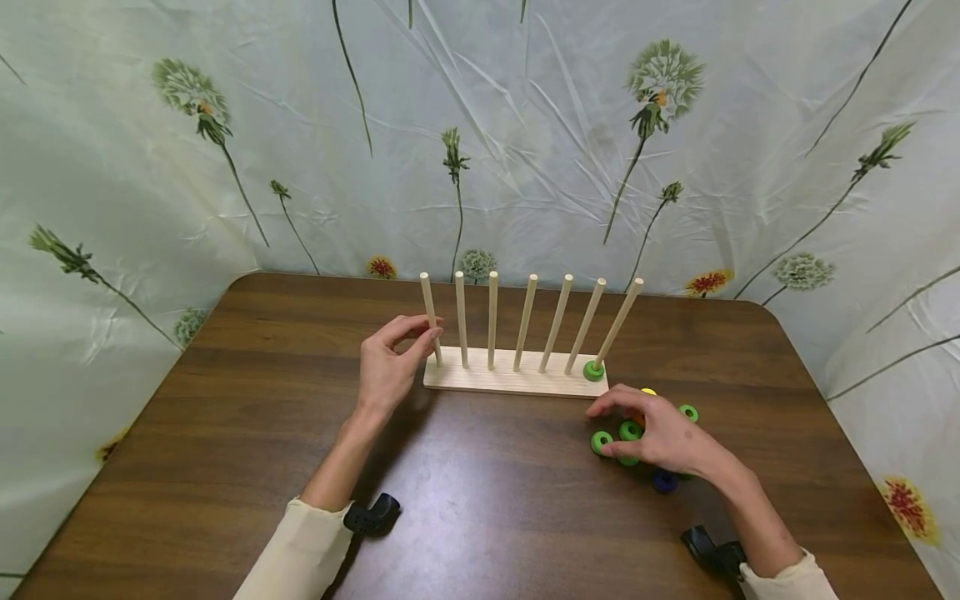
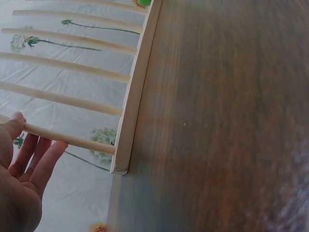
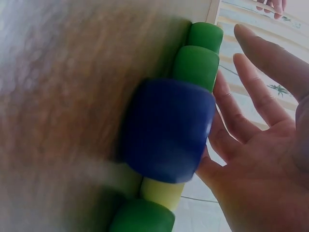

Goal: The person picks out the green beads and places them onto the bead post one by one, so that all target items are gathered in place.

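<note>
Pinched the leftmost peg of the wooden rack between thumb and fingers of the left hand. Held the right hand spread, with thumb apart from fingers, low over loose green beads and near a blue bead on the worktop, by the rack's right end. Had a yellow bead partly hidden behind the right hand. Kept one green bead seated round the foot of the rightmost peg.
</note>
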### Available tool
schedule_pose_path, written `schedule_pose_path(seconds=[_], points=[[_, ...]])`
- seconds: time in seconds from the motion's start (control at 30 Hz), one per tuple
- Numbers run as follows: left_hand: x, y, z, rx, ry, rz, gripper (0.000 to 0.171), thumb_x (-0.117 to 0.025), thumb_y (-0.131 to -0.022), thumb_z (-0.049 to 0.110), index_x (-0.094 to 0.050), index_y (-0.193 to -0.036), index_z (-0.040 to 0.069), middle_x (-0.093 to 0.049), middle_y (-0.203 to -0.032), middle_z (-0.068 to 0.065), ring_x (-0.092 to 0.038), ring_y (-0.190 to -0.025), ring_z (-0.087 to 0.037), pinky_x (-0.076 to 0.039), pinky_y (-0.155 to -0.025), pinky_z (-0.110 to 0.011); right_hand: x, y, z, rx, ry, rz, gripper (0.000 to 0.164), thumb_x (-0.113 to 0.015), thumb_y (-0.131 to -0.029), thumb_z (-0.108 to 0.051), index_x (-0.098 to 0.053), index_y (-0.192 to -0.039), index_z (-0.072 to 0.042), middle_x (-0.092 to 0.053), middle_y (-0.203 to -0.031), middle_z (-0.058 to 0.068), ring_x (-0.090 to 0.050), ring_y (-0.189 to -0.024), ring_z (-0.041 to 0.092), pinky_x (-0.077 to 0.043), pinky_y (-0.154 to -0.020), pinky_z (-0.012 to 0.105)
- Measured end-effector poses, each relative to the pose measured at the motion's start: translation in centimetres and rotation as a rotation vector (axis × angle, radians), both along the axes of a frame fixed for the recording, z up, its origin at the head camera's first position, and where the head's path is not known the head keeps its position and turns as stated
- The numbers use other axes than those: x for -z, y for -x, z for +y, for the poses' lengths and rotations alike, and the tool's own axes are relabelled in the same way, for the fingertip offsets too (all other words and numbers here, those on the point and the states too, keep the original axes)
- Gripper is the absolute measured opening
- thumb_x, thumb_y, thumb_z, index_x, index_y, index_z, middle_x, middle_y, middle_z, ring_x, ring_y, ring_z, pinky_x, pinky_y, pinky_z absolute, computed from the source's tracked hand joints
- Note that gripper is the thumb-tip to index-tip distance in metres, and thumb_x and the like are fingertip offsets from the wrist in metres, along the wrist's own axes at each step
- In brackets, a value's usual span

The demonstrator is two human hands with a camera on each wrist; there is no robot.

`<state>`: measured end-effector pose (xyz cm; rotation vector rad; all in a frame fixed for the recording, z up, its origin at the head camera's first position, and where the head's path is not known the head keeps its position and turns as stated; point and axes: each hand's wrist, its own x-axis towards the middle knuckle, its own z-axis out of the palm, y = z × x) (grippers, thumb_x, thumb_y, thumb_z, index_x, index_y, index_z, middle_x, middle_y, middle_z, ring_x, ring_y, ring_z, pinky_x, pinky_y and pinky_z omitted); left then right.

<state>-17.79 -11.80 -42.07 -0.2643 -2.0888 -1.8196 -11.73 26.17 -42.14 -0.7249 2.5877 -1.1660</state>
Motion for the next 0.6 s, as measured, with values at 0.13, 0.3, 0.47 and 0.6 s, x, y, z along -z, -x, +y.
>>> schedule_pose_path(seconds=[0.13, 0.3, 0.47, 0.6], points=[[0.08, 0.06, 0.00, 0.006, -0.003, 0.000, 0.015, -0.078, -0.093, 0.006, -0.080, -0.107, 0.000, -0.076, -0.104, -0.021, -0.071, -0.088, -0.002, -0.066, -0.075, -0.018, 0.08, 0.11, 0.12, -0.020, 0.005, -0.029, 0.040, -0.090, -0.082, -0.018, -0.072, -0.117, -0.015, -0.073, -0.114, 0.001, -0.067, -0.105, 0.012, -0.059, -0.091, 0.024], [0.13, 0.15, -0.02, 0.009, -0.008, -0.006, 0.016, -0.079, -0.093, 0.007, -0.079, -0.107, -0.001, -0.075, -0.103, -0.022, -0.071, -0.088, -0.002, -0.065, -0.075, -0.018, 0.14, 0.29, 0.15, -0.045, -0.026, -0.047, 0.041, -0.090, -0.081, -0.013, -0.071, -0.117, -0.014, -0.074, -0.113, 0.002, -0.068, -0.104, 0.013, -0.058, -0.090, 0.022], [0.16, 0.20, -0.04, 0.001, -0.006, -0.002, 0.015, -0.079, -0.092, 0.006, -0.080, -0.105, 0.000, -0.076, -0.099, -0.013, -0.072, -0.086, -0.002, -0.066, -0.073, -0.018, 0.21, 0.38, 0.04, -0.055, -0.072, -0.023, 0.040, -0.090, -0.079, -0.009, -0.072, -0.114, -0.014, -0.074, -0.109, 0.000, -0.066, -0.098, 0.012, -0.057, -0.085, 0.022], [0.16, 0.24, -0.03, 0.004, -0.009, 0.000, 0.015, -0.079, -0.092, 0.006, -0.080, -0.106, 0.000, -0.077, -0.097, -0.004, -0.072, -0.086, -0.002, -0.066, -0.074, -0.019, 0.27, 0.39, -0.09, -0.047, -0.093, -0.026, 0.038, -0.089, -0.079, -0.007, -0.072, -0.112, -0.014, -0.073, -0.104, -0.003, -0.064, -0.095, 0.007, -0.057, -0.083, 0.023]])
